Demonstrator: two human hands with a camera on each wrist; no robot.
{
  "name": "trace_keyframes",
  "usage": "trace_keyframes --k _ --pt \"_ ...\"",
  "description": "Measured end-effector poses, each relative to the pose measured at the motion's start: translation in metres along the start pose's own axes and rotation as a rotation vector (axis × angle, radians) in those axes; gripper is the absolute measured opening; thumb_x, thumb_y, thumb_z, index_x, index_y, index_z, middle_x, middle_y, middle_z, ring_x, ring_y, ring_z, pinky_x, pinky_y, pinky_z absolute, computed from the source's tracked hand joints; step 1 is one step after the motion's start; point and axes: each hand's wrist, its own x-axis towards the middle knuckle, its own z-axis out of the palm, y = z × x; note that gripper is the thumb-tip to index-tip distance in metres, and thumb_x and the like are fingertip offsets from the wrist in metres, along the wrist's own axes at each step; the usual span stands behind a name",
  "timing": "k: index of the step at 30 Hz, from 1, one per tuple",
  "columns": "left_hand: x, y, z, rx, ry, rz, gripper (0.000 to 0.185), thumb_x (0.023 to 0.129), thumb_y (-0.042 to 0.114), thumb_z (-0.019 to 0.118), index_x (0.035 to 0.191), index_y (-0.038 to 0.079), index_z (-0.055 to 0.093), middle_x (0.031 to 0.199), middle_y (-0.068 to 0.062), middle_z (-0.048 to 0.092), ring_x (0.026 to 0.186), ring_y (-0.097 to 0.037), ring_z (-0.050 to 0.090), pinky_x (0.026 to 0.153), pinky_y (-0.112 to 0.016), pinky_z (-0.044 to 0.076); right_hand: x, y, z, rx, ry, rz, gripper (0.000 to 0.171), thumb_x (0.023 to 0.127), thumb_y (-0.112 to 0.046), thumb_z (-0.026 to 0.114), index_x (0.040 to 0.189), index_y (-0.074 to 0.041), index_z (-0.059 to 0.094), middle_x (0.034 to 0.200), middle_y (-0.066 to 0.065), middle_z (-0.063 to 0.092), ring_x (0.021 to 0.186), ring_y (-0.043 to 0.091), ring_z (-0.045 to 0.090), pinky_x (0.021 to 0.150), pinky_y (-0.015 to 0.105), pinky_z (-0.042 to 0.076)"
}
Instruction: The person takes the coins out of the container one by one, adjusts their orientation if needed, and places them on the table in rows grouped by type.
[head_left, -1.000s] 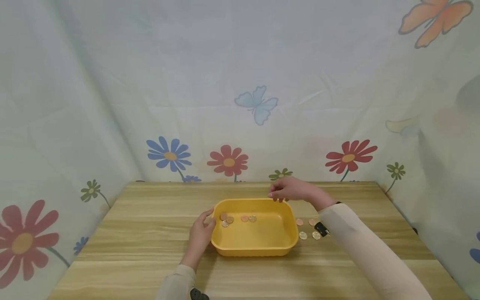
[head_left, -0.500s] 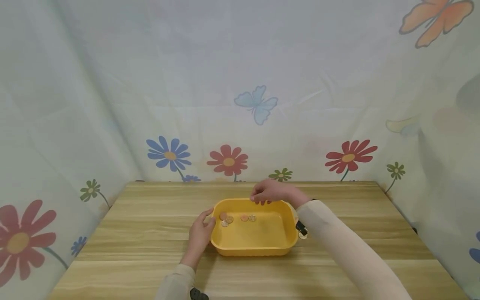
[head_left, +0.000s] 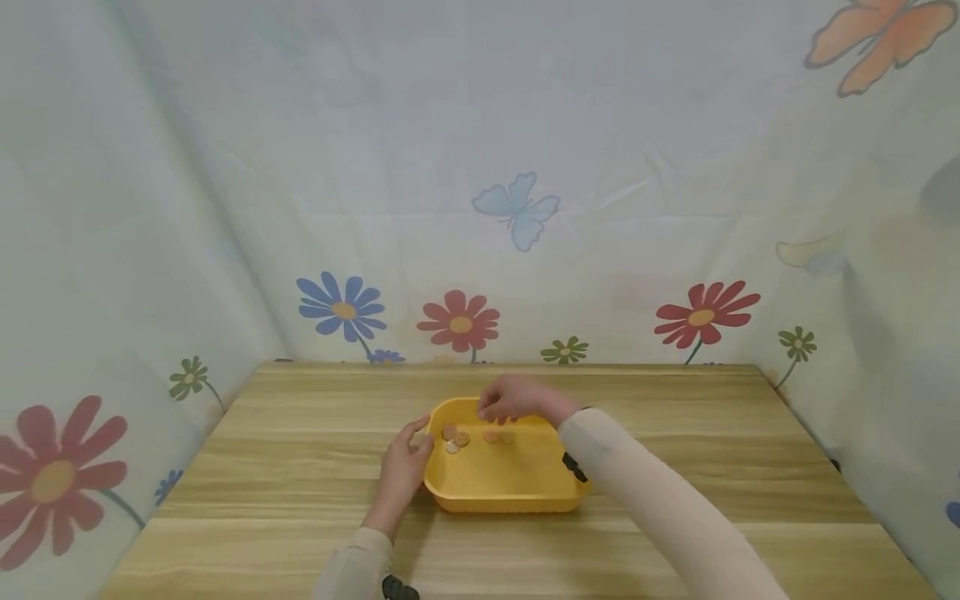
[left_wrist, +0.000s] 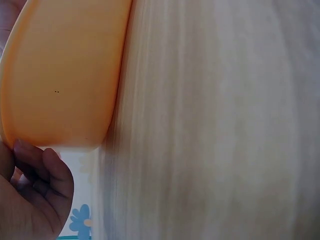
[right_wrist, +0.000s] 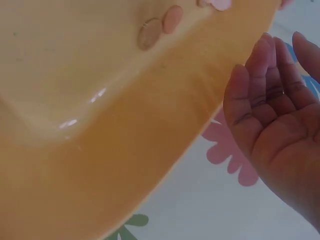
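A yellow rectangular tray (head_left: 510, 504) rests on the wooden table. My left hand (head_left: 402, 469) grips its left end, with fingers curled at the tray's corner in the left wrist view. Above the far part of the tray hovers my right hand (head_left: 517, 398). Its fingers (right_wrist: 257, 62) are loosely bent, thumb apart, and nothing shows between them in the right wrist view. Inside the tray, several coins lie flat: a gold coin (head_left: 462, 439) in a small cluster at the left, and a copper-coloured coin (right_wrist: 173, 19) beside another gold coin (right_wrist: 150, 34) nearer the middle.
Bare wood of the table (head_left: 300, 467) extends on both sides of the tray. A white curtain (head_left: 420, 150) printed with flowers and butterflies closes off the back and sides. My right sleeve (head_left: 660, 500) crosses the table's right front.
My right hand has moved left over the tray, from its far right corner. The sleeve now covers the spot where several coins lay right of the tray. My left hand has stayed put.
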Motion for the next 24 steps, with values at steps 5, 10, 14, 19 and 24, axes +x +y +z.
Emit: trace_keyframes --k 5,10,14,19,24 --pt "0.002 0.000 0.001 0.015 0.018 -0.001 0.044 0.103 0.017 0.055 0.147 0.008 0.055 0.071 -0.015 0.064 0.052 -0.010 0.051 0.049 -0.024 0.046 0.014 0.006 0.014 -0.008 0.002 -0.025 0.017 0.100 -0.023 0.066 0.107 -0.010 0.074 0.098 0.007 0.074 0.087 0.019 0.069 0.078 0.032 0.057" --pt "0.002 -0.001 0.002 0.011 0.020 -0.001 0.044 0.103 0.017 0.056 0.146 0.008 0.055 0.073 -0.016 0.066 0.053 -0.011 0.053 0.049 -0.023 0.046 0.026 0.010 0.028 0.016 0.011 -0.016 0.017 0.099 -0.017 0.067 0.110 -0.006 0.075 0.095 0.015 0.075 0.084 0.028 0.070 0.076 0.036 0.059" --pt "0.002 0.000 0.002 0.007 0.020 0.001 0.044 0.103 0.017 0.056 0.146 0.008 0.055 0.067 -0.011 0.061 0.051 -0.009 0.049 0.047 -0.022 0.044 0.033 0.013 0.038 0.045 0.042 0.009 0.021 0.097 -0.011 0.067 0.114 -0.002 0.074 0.092 0.015 0.075 0.074 0.023 0.066 0.068 0.032 0.058" --pt "0.000 0.002 0.001 0.022 0.016 0.018 0.044 0.103 0.017 0.055 0.146 0.006 0.055 0.060 -0.001 0.051 0.049 -0.008 0.045 0.048 -0.022 0.042 0.040 0.015 0.049 0.103 0.061 0.027 0.023 0.095 -0.008 0.068 0.117 0.001 0.073 0.076 0.008 0.067 0.060 0.013 0.053 0.057 0.024 0.047" --pt "-0.001 0.004 0.000 0.021 0.008 0.018 0.045 0.104 0.017 0.055 0.147 0.005 0.054 0.061 -0.003 0.053 0.051 -0.008 0.046 0.049 -0.023 0.042 0.044 0.018 0.058 0.125 0.073 0.024 0.027 0.094 -0.005 0.069 0.120 0.002 0.072 0.074 0.000 0.062 0.058 0.009 0.050 0.054 0.018 0.042"
